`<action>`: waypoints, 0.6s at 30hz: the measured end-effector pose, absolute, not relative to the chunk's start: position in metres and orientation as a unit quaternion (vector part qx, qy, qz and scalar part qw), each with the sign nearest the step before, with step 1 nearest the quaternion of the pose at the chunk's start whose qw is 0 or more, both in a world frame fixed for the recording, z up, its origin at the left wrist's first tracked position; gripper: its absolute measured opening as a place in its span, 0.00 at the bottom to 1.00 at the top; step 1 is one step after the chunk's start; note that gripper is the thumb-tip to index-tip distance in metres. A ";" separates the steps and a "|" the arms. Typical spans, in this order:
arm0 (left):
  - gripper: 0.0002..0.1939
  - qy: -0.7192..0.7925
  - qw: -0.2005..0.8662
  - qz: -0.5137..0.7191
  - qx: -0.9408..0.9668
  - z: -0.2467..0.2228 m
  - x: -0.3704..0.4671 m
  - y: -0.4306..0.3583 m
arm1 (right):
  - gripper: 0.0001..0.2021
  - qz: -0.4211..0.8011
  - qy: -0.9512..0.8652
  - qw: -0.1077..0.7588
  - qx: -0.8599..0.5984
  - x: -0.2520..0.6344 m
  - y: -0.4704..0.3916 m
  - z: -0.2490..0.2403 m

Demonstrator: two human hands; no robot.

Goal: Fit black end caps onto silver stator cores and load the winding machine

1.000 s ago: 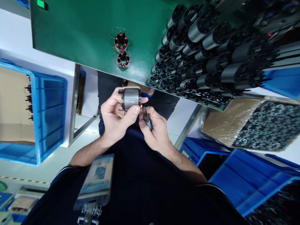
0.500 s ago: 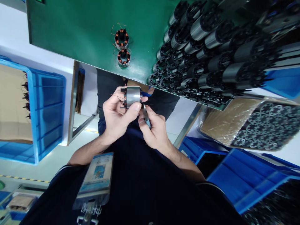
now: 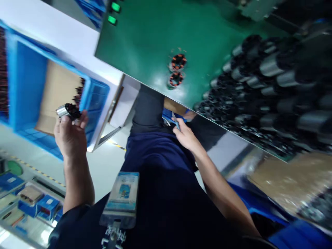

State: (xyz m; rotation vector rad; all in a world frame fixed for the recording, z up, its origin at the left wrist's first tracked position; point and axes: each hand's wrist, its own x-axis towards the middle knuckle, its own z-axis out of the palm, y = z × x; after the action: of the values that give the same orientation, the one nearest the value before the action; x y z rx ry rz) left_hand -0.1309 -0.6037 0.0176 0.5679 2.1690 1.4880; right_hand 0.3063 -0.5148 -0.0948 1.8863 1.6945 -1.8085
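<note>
At the left side of the head view, the only feed I have, I see the person's left hand [image 3: 71, 135] pinching a metal-sleeved motor core [image 3: 63, 110] between thumb and fingers. The core lies tilted, its bright sleeve turned to the left and its dark, toothed end to the right, partly covered by the fingertips. From my angle it shows against a blue crate [image 3: 27, 65] with cardboard [image 3: 55, 88] inside; I cannot tell how high above the cardboard it is. Just beyond the core, dark parts [image 3: 80, 90] line the crate's near wall.

Well apart from that, near the middle of my picture, the right hand [image 3: 185, 135] is closed round a small hand tool [image 3: 175, 121] with a blue-grey handle, its tip pointing away from the body. I make it out just off the edge of the green table [image 3: 142, 45]. Motion blurs its working end, so I cannot tell whether its blades are apart.

On the table I have two copper-wound rings, a farther one [image 3: 178, 62] and a nearer one [image 3: 176, 79], close together with thin wires straggling out. Across to the right, I see many metal-sleeved cores [image 3: 271, 65] crowded in rows. Low in my view, a badge [image 3: 123, 193] hangs on the person's dark shirt [image 3: 166, 207].
</note>
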 end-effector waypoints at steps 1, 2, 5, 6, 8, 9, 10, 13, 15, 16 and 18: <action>0.25 0.811 0.157 0.523 0.211 0.023 -0.161 -0.614 | 0.34 -0.579 0.549 0.030 0.601 0.306 -0.514 -0.096; 0.24 0.835 0.102 0.497 0.213 0.027 -0.189 -0.624 | 0.33 -0.578 0.556 0.045 0.596 0.305 -0.513 -0.097; 0.18 0.907 0.023 0.363 0.214 0.031 -0.249 -0.650 | 0.34 -0.571 0.579 0.078 0.577 0.298 -0.510 -0.103; 0.15 0.925 0.029 0.314 0.211 0.028 -0.261 -0.656 | 0.34 -0.570 0.586 0.084 0.570 0.296 -0.510 -0.104; 0.12 0.950 0.071 0.229 0.201 0.015 -0.274 -0.664 | 0.34 -0.567 0.596 0.094 0.561 0.291 -0.510 -0.107; 0.13 0.956 0.098 0.195 0.195 0.008 -0.277 -0.667 | 0.34 -0.566 0.600 0.099 0.557 0.290 -0.510 -0.108; 0.14 0.960 0.125 0.166 0.188 0.000 -0.277 -0.669 | 0.34 -0.565 0.602 0.104 0.555 0.290 -0.510 -0.108; 0.22 0.957 0.199 0.112 0.178 -0.014 -0.276 -0.677 | 0.35 -0.567 0.604 0.114 0.548 0.293 -0.511 -0.109; 0.26 0.951 0.230 0.101 0.179 -0.010 -0.276 -0.684 | 0.36 -0.570 0.603 0.114 0.546 0.297 -0.511 -0.110; 0.26 0.949 0.236 0.101 0.184 -0.004 -0.276 -0.687 | 0.37 -0.570 0.602 0.112 0.548 0.298 -0.511 -0.110; 0.25 0.947 0.223 0.106 0.203 0.012 -0.275 -0.690 | 0.37 -0.567 0.601 0.107 0.553 0.297 -0.512 -0.109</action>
State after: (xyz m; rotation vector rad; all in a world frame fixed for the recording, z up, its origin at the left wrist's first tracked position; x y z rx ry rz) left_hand -0.2748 -0.6897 0.0120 0.5607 2.6154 0.2931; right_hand 0.2974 -0.5115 -0.1090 1.6291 1.7702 -1.6687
